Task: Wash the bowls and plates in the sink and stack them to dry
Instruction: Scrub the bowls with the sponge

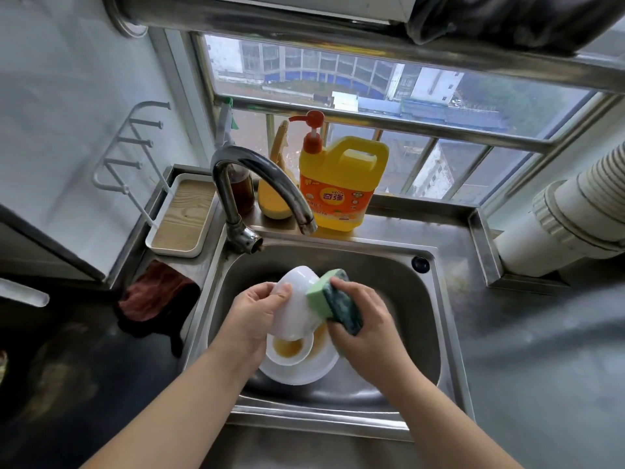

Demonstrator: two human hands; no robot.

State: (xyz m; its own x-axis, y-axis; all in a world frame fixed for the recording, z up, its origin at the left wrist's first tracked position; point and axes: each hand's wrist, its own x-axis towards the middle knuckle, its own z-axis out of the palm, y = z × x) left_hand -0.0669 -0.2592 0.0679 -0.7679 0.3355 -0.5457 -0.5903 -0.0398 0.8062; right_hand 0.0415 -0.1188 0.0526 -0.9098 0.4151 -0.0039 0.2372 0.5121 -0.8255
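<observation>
Stainless steel sink (389, 286), set in a steel counter below a window. A curved faucet (257, 184) rises at its rear left; a yellow detergent jug (341, 184) with an orange pump stands on the ledge behind. A wood-lined white tray (179, 218) sits left of the faucet, a reddish cloth (152, 296) in front of it. In the basin, a white plate (297, 374) carries a small bowl (287, 350) holding brown liquid. Above these, the left hand (253, 316) grips a tilted white bowl (294, 309) at its rim, thumb on the outside. The right hand (365, 330) clasps a green sponge (334, 299) that touches the bowl's outer wall.
</observation>
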